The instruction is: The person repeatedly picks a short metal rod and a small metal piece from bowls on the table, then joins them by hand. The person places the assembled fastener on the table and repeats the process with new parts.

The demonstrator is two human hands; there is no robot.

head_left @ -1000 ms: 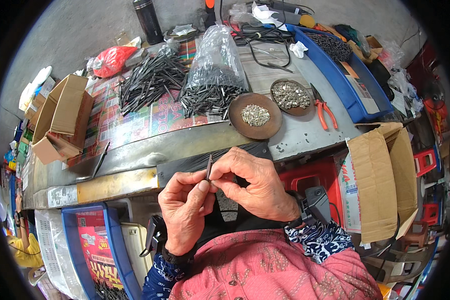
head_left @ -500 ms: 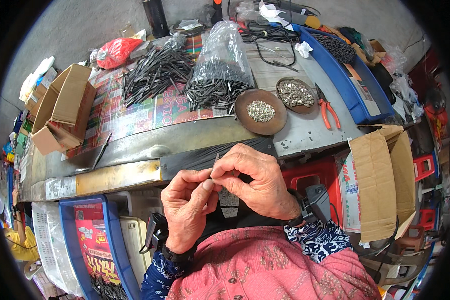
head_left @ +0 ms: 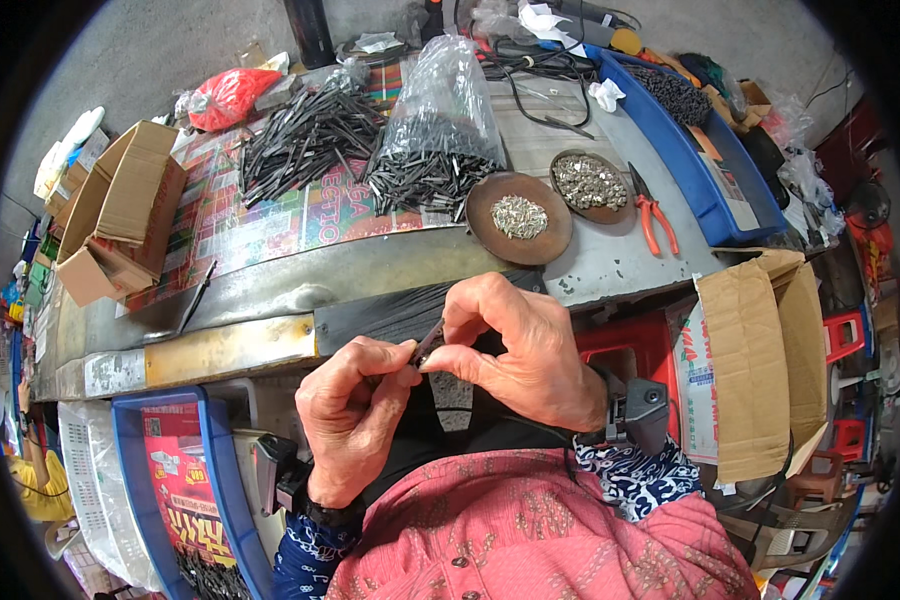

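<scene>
Dark strip (head_left: 431, 338), one, slanting away rightward. Left hand (head_left: 355, 408): pinching near end; right hand (head_left: 523, 358): touching (grip unclear).

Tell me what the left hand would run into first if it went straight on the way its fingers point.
Likely the right hand: its thumb and fingertips lie just beyond those of the left hand, around the small dark strip. Depth is unclear here.
</scene>
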